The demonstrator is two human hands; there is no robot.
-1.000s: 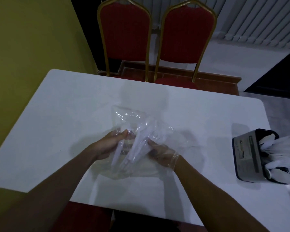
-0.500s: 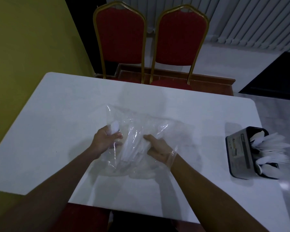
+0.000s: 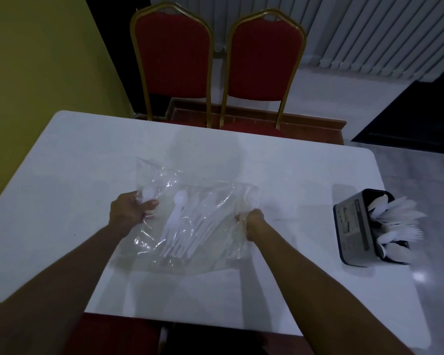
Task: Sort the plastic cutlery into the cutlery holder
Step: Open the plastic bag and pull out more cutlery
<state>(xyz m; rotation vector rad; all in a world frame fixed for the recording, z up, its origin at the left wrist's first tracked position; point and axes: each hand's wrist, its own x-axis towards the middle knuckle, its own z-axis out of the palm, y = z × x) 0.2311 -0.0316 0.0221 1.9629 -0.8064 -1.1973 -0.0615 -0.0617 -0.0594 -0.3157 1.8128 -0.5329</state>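
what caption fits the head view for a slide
Both hands spread a clear bag of white cutlery; holder waits right.

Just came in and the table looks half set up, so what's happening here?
A person is holding a clear plastic bag of white plastic cutlery over the white table. The left hand grips one side of it, the right hand the other. A black cutlery holder at the table's right edge already has white cutlery in it.

Left hand (image 3: 128,212): I see it bare, no glove, no ring.
Right hand (image 3: 253,221): bare too.
Forearms: no sleeves, no watch.
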